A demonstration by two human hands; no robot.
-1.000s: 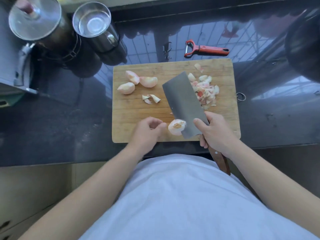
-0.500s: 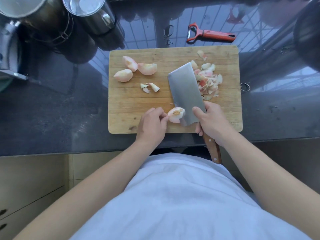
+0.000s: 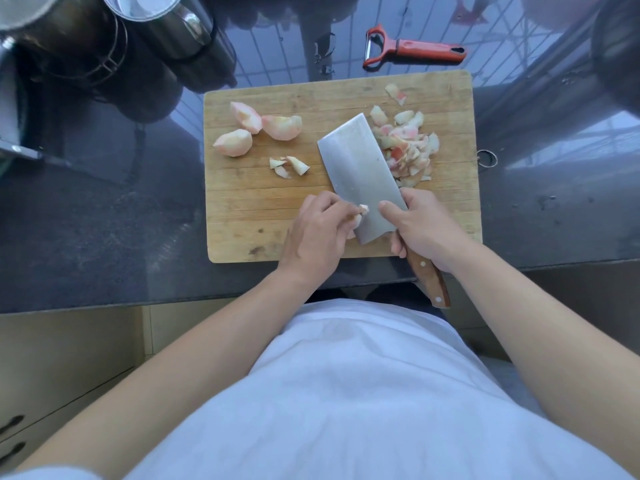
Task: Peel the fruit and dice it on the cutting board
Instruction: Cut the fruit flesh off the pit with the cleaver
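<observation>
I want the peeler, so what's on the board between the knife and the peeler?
In the head view, a heap of peels lies right of the knife, with one stray peel further up the cutting board. Past the board, bare counter reaches the peeler.

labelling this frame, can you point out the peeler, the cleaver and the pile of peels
peeler (image 3: 424, 50), head view, middle of its red handle
cleaver (image 3: 358, 171), head view, flat of the steel blade
pile of peels (image 3: 408, 147), head view, centre of the heap
</observation>
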